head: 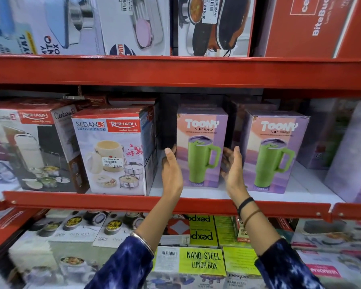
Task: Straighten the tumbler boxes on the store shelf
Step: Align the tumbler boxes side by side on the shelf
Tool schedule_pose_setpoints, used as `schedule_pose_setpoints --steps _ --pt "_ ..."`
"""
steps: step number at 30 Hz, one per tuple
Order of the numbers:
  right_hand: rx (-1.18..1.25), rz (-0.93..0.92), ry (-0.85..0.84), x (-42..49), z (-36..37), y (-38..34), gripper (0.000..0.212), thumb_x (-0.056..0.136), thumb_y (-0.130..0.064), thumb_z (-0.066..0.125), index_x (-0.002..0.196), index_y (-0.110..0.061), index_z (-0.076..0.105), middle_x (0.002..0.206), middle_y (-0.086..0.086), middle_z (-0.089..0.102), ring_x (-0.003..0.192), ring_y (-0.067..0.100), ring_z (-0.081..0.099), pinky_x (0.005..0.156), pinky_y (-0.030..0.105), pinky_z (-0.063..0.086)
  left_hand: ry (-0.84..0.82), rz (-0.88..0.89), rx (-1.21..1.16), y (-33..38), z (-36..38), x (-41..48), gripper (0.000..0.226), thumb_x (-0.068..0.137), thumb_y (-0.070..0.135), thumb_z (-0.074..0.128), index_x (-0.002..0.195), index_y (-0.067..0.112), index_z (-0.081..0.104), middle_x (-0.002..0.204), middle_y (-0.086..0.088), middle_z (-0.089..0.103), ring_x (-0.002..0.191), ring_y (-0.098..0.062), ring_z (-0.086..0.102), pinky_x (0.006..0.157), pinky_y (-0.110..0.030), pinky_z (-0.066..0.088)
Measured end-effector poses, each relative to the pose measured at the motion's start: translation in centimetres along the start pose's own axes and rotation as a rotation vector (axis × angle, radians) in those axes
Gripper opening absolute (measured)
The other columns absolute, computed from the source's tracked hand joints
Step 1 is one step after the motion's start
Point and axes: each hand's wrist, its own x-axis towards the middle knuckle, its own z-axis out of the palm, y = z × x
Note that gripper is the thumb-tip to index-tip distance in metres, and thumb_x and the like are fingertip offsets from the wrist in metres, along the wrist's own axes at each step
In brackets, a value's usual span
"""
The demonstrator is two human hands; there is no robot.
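Two purple Toony tumbler boxes with a green mug pictured stand upright on the middle shelf. The left tumbler box [201,147] faces forward, and the right tumbler box [276,153] stands a gap away from it. My left hand [171,170] lies flat along the left box's left side. My right hand [232,167] is at its right side, palm toward the box, fingers spread. Both hands flank the box; whether they press on it is unclear. More purple boxes stand behind and at the far right [350,155].
A Rishabh Sedan-3 lunch pack box [113,151] stands just left of my left hand, another Rishabh box [31,142] beyond it. The red shelf edge [133,202] runs under my wrists. Lunch boxes fill the shelves above and below.
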Motion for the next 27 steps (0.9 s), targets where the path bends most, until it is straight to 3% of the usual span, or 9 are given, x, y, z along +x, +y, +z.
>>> schedule_pose_setpoints --steps 2,4,5,7,10,13,18,22,27 --pt "-0.026 0.015 -0.020 -1.1 0.2 -1.2 0.102 0.064 -0.089 0.038 0.143 -0.026 0.039 0.153 0.002 0.040 0.141 0.023 0.037 0.116 0.053 0.029 -0.019 0.035 0.011 -0.1 -0.4 -0.1 0.063 0.095 0.059 0.011 0.142 0.030 0.041 0.154 0.002 0.036 0.143 -0.022 0.031 0.098 -0.020 0.032" --pt "-0.035 0.015 0.001 -2.2 0.2 -1.9 0.083 0.083 -0.075 0.029 0.142 -0.019 0.041 0.148 0.006 0.046 0.136 0.026 0.042 0.114 0.050 0.033 -0.033 0.082 0.008 -0.1 -0.8 -0.4 0.059 0.097 0.055 0.012 0.142 0.031 0.041 0.152 0.003 0.036 0.141 -0.019 0.030 0.085 -0.003 0.035" --pt "-0.025 0.006 0.013 -2.5 0.1 -1.9 0.073 0.091 -0.065 0.025 0.139 -0.013 0.044 0.141 0.009 0.051 0.131 0.026 0.048 0.112 0.048 0.036 -0.045 0.100 0.009 -0.2 -1.0 -0.5 0.058 0.097 0.056 0.012 0.142 0.033 0.041 0.152 0.005 0.037 0.142 -0.018 0.029 0.089 -0.003 0.036" --pt "0.000 -0.003 0.026 -2.8 -0.2 -1.6 0.066 0.097 -0.053 0.022 0.132 -0.006 0.050 0.120 0.008 0.062 0.115 0.024 0.056 0.106 0.043 0.043 -0.089 0.138 0.030 -0.3 -1.1 -0.5 0.057 0.092 0.066 0.012 0.137 0.045 0.041 0.152 0.008 0.037 0.144 -0.018 0.030 0.114 -0.026 0.029" --pt "0.008 -0.010 0.027 -3.5 -0.3 -1.6 0.064 0.098 -0.051 0.023 0.126 -0.004 0.054 0.108 0.004 0.064 0.108 0.022 0.057 0.100 0.039 0.045 -0.137 0.138 0.047 -0.8 -1.6 -0.5 0.058 0.074 0.087 0.013 0.120 0.067 0.042 0.152 0.009 0.041 0.141 -0.019 0.036 0.117 -0.050 0.028" --pt "0.001 -0.014 0.051 -3.9 -0.9 -1.5 0.066 0.097 -0.051 0.023 0.129 -0.002 0.054 0.124 0.014 0.061 0.111 0.024 0.059 0.097 0.037 0.048 -0.165 0.128 0.043 -1.0 -2.0 -0.8 0.059 0.064 0.094 0.013 0.112 0.074 0.042 0.153 0.004 0.041 0.141 -0.023 0.037 0.116 -0.054 0.029" --pt "-0.035 -0.041 0.055 -5.3 -2.0 -1.0 0.068 0.097 -0.052 0.021 0.128 -0.003 0.056 0.134 0.018 0.058 0.122 0.029 0.056 0.106 0.044 0.043 -0.193 0.108 0.019 -0.4 -2.8 -2.7 0.059 0.064 0.094 0.014 0.111 0.073 0.043 0.154 0.000 0.039 0.142 -0.023 0.035 0.117 -0.055 0.026" --pt "-0.044 -0.055 0.063 -6.4 -2.2 -0.9 0.066 0.097 -0.053 0.023 0.126 -0.004 0.058 0.133 0.018 0.059 0.122 0.028 0.057 0.107 0.046 0.043 -0.199 0.115 0.030 0.1 -3.4 -4.2 0.049 0.065 0.092 0.014 0.104 0.078 0.042 0.157 -0.002 0.032 0.146 -0.025 0.028 0.118 -0.056 0.022" --pt "-0.015 -0.069 0.060 -7.5 -2.6 -0.9 0.067 0.097 -0.051 0.023 0.123 -0.002 0.060 0.121 0.014 0.064 0.110 0.024 0.063 0.098 0.038 0.049 -0.204 0.125 0.019 0.5 -4.1 -5.7 0.060 0.060 0.096 0.013 0.109 0.074 0.042 0.156 0.001 0.034 0.145 -0.023 0.029 0.118 -0.057 0.022"
